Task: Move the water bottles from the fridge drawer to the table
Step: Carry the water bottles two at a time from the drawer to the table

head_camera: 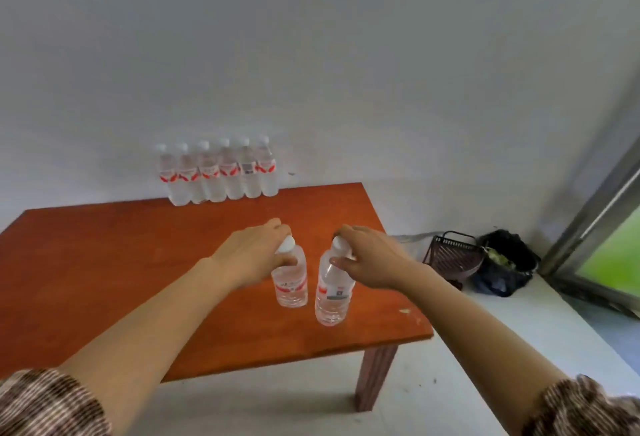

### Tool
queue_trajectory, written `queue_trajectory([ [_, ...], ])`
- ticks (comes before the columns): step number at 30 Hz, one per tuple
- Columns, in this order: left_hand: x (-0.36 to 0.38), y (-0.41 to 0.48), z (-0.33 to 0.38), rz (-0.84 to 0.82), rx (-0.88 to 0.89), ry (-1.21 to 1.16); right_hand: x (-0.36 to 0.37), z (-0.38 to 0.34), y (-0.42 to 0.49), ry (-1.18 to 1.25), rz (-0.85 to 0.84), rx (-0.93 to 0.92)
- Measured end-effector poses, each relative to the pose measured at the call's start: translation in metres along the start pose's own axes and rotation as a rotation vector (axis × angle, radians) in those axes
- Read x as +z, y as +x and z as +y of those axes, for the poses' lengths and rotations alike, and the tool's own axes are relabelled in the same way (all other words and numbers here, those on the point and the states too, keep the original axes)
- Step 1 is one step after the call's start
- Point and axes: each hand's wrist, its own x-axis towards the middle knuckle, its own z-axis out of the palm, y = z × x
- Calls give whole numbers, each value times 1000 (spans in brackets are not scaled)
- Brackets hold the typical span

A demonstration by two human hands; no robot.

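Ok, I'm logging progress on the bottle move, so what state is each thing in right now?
left hand: gripping the left bottle at its cap
right hand: gripping the right bottle at its neck
both held bottles: upright, capped
row of six bottles: standing capped at the table's back edge
dark basket: on the floor

Water bottles: eight in total. Six stand in a row [218, 172] at the far edge of the desk [138, 262]. Two more stand nearer, one [291, 279] under the left hand [252, 255] and one [334, 291] under the right hand [370, 259]. Desks: one. Hands: two. Baskets [450, 255]: one. Black bags [505, 265]: one.
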Motion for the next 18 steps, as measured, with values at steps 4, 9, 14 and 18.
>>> queue_trajectory([
  [4,-3,27,-69,-4,-95,-79,15,-16,85,-14,-9,-58],
  [9,-6,55,-152,55,-184,-199,36,-41,181,-15,-17,-83],
  [14,-4,81,-240,69,-189,-265,63,-71,268,-51,-45,-94],
  [18,3,107,-315,55,-155,-318,90,-96,333,-36,-60,-53],
])
